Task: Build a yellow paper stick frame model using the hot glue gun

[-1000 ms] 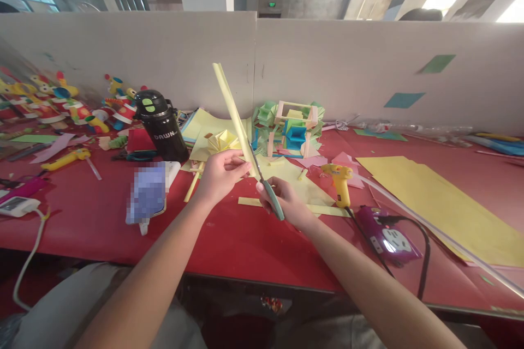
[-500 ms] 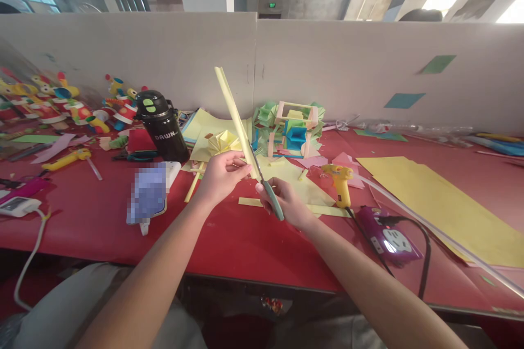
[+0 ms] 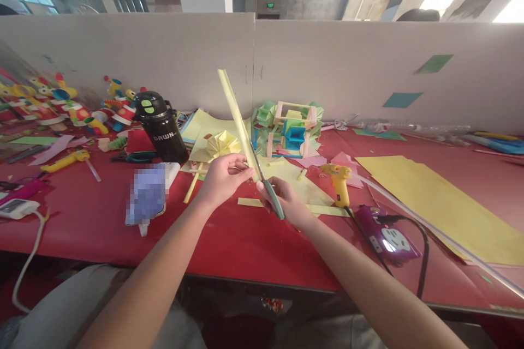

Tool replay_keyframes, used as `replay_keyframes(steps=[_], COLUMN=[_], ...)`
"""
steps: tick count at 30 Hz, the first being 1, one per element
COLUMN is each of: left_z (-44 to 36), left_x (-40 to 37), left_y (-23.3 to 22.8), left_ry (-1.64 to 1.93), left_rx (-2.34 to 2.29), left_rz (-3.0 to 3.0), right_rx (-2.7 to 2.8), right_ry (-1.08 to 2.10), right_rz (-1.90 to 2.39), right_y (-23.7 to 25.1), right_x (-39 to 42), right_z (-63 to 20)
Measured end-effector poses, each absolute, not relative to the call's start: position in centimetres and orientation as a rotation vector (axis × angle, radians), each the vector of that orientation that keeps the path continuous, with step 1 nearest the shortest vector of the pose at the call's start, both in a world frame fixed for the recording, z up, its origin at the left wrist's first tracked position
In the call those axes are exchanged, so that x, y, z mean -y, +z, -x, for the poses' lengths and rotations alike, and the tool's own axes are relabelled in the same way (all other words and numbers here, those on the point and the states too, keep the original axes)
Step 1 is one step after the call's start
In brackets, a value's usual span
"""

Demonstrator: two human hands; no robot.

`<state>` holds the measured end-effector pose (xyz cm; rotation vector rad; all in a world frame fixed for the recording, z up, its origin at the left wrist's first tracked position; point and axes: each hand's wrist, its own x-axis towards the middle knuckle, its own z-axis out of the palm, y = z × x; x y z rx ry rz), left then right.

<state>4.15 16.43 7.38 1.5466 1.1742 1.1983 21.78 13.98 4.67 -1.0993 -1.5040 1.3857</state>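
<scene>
2 bare forearms without sleeves, watch or rings run to the left hand [image 3: 223, 177] and right hand [image 3: 286, 202]; grey trousers [image 3: 77, 294] below.

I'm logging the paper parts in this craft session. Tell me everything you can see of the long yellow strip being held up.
The yellow strip is a long, narrow band of pale yellow paper that looks folded lengthwise, its top end showing a small crease. It stands nearly upright above the red table, leaning up and to the left. The left hand pinches its lower end. The scissors, gripped by the right hand, run their blades along its lower right edge. Its bottom tip is hidden behind the fingers.
</scene>
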Motion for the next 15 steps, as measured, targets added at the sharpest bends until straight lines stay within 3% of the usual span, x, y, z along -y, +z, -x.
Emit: replay_keyframes(steps=[15], left_z=[-4.39], left_x=[-16.52], left_y=[7.07], left_ry=[1.151], left_rx=[-1.135], left_rz=[-1.529], right_rx=[1.489], right_ry=[1.396], right_rz=[1.079], right_y=[4.62], right_x=[-13.87], right_z=[-21.66])
